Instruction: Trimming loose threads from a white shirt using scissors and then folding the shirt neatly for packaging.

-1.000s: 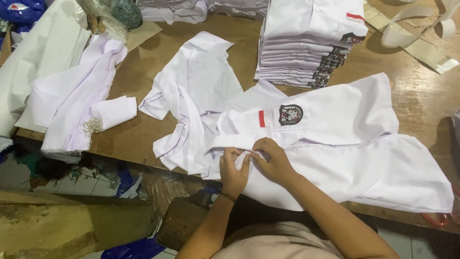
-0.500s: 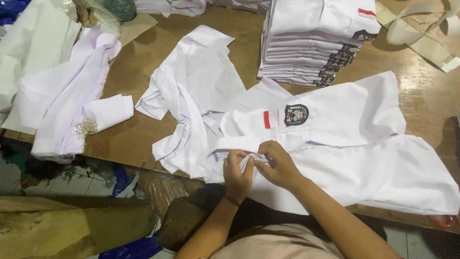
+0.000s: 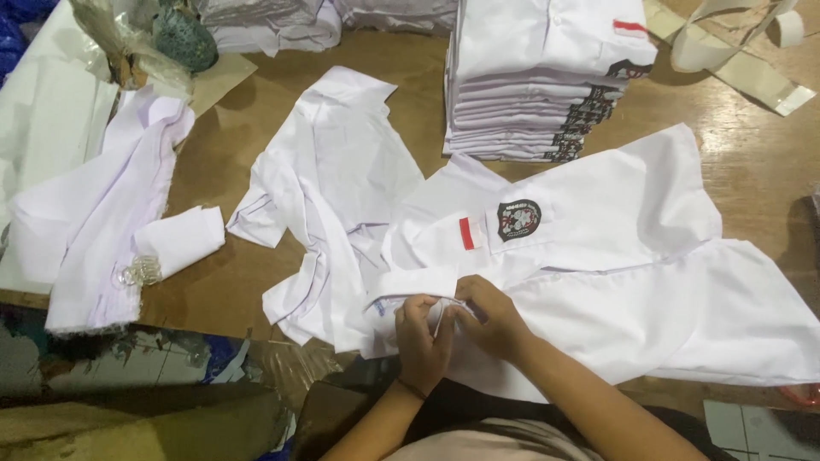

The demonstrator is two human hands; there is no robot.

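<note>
A wooden surface [image 3: 239, 290] fills the view, its near edge running just in front of the person. Across its right half lies a white uniform shirt [image 3: 649, 290], spread flat with its long axis running left to right, hem end far to the right and collar end toward the middle. A dark crest badge [image 3: 518, 219] and a small red strip [image 3: 466, 233] mark its chest. Behind it stands a tall stack of folded white shirts [image 3: 547, 77], and to its left lies another white shirt [image 3: 342, 188], rumpled and partly under it. More white cloth [image 3: 94, 222] is heaped at the far left, well apart.

Both hands meet at the collar [image 3: 410, 282] of the flat shirt, close to the near edge. The left hand [image 3: 422, 333] comes up from below with fingers pressed together, pinching the fabric just under the collar. The right hand [image 3: 491, 320] comes in from the right, its fingertips pinching the same spot, touching the left; what lies between them is too small to tell. The shirt body stretches away rightward from the hands, so the right arm lies over it. Bare wood remains left of the rumpled shirt; the stack blocks room behind.
</note>
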